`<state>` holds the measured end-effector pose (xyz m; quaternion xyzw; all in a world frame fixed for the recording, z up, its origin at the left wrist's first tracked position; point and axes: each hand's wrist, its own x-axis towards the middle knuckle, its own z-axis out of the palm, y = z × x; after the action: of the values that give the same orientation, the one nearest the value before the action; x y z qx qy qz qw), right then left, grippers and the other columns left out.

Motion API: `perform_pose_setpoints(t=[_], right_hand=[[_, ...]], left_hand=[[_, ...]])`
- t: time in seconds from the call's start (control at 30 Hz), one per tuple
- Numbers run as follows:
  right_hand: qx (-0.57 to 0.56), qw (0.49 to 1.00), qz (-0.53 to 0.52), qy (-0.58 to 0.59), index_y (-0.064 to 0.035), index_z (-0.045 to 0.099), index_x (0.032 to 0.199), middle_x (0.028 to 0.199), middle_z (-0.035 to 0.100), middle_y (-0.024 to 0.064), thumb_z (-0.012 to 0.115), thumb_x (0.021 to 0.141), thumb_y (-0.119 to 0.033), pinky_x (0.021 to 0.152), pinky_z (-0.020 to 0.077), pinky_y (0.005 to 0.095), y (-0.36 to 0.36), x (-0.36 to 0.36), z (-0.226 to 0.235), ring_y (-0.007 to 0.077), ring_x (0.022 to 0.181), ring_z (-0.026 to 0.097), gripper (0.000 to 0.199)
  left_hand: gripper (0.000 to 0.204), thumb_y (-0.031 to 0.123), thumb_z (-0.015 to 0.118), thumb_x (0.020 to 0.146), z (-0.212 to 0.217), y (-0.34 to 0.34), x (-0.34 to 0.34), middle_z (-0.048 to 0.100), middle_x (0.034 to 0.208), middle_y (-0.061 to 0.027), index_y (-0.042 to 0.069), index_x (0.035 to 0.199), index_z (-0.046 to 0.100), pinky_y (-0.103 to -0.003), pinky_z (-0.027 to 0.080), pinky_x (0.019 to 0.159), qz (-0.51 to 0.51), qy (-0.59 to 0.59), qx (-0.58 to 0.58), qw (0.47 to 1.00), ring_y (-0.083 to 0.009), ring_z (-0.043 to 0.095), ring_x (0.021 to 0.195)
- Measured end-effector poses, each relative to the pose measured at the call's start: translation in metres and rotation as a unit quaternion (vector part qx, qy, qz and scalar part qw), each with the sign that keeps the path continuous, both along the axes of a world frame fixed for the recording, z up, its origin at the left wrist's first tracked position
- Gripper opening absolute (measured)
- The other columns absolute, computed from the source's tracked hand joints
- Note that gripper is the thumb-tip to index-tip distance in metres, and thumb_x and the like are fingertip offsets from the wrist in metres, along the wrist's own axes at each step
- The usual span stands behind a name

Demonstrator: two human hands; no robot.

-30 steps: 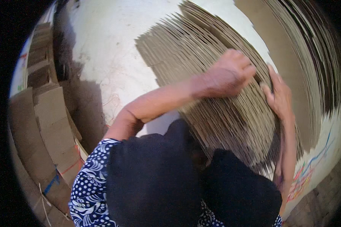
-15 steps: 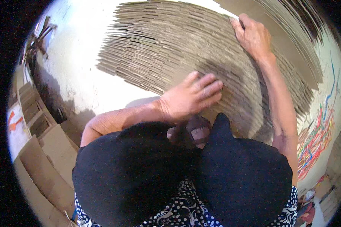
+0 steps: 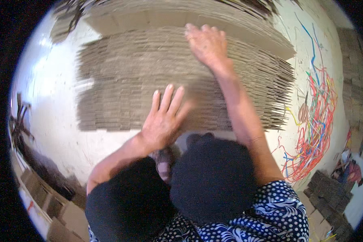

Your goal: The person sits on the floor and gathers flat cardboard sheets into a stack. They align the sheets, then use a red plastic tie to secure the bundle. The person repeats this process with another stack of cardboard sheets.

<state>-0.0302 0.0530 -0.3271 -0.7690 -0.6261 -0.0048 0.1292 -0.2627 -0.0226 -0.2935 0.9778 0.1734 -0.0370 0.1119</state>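
A broad bed of brown cardboard pieces (image 3: 121, 76), packed closely in rows with their thin edges upward, stretches in front of me. My left hand (image 3: 161, 123) lies over its near edge, palm down. The fingers of that hand are spread, and the inner side is smeared by motion. Farther off, my right hand (image 3: 207, 44) rests palm down at the far edge of the same pieces. Its fingers point away from me and bend slightly over that edge. Just beyond them runs a smooth strip of flat cardboard (image 3: 149, 19). Neither hand holds a loose piece.
On the pale floor (image 3: 48, 88) to the right lies a tangle of red, white, blue and green straps (image 3: 314, 133). Dark metal parts (image 3: 20, 121) stand at the far left. Cardboard boxes (image 3: 60, 218) are at the lower left, and stacked cardboard (image 3: 330, 191) at the lower right.
The view has turned, so the cardboard bed now lies more level. My right hand has shifted left along the far edge. My left hand has moved left, its fingers now pointing away from me.
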Motion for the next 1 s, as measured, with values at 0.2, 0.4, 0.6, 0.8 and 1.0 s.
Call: perform_pose_setpoints(t=[0.2,0.4,0.6,0.8,1.0], right_hand=[[-0.027,0.999,0.022,0.039,-0.0046,0.062,0.096,0.098,0.063,0.0153,0.042,0.092,-0.033,0.079,0.0409,0.0447,0.014,0.018,0.007,0.0276,0.089,0.058,0.035],[-0.114,0.991,0.044,0.057,-0.0064,0.06,0.096,0.094,0.063,0.0141,0.043,0.093,-0.032,0.08,0.043,0.048,0.02,0.025,0.021,0.0312,0.089,0.059,0.031],[0.0,0.998,0.058,-0.008,-0.0052,0.059,0.101,0.098,0.062,0.0145,0.042,0.094,-0.032,0.079,0.0434,0.0498,0.005,0.011,0.004,0.032,0.093,0.058,0.032],[-0.005,0.999,0.039,-0.001,-0.003,0.057,0.116,0.107,0.06,0.019,0.041,0.095,-0.031,0.085,0.0413,0.0486,0.006,0.019,-0.009,0.0352,0.1,0.056,0.038],[0.014,0.999,0.043,-0.015,-0.0017,0.055,0.12,0.111,0.06,0.018,0.04,0.096,-0.032,0.087,0.0399,0.0486,0.003,0.024,-0.023,0.0366,0.103,0.054,0.042]], left_hand=[[0.087,0.048,0.072,0.066,0.008,0.017,0.019,0.021,0.145,-0.0292,0.01,0.137,0.038,-0.065,0.016,0.105,0.004,0.042,-0.061,0.997,-0.051,0.017,0.133],[0.088,0.049,0.072,0.063,-0.003,0.021,0.019,0.02,0.147,-0.0249,0.014,0.137,0.04,-0.065,0.014,0.105,-0.007,0.076,-0.053,0.996,-0.0486,0.015,0.135],[0.085,0.049,0.07,0.068,-0.002,0.011,0.002,0.022,0.147,-0.024,0.015,0.138,0.038,-0.064,0.016,0.105,0.011,-0.029,-0.115,0.993,-0.046,0.016,0.137],[0.075,0.047,0.062,0.079,-0.002,0.032,0.053,0.026,0.147,-0.0206,0.008,0.138,0.038,-0.06,0.021,0.104,0.091,-0.219,0.0,0.972,-0.039,0.022,0.137],[0.07,0.047,0.06,0.081,-0.059,0.067,0.065,0.029,0.145,-0.0202,0.005,0.135,0.041,-0.057,0.022,0.106,0.156,-0.186,0.021,0.97,-0.0359,0.025,0.136]])
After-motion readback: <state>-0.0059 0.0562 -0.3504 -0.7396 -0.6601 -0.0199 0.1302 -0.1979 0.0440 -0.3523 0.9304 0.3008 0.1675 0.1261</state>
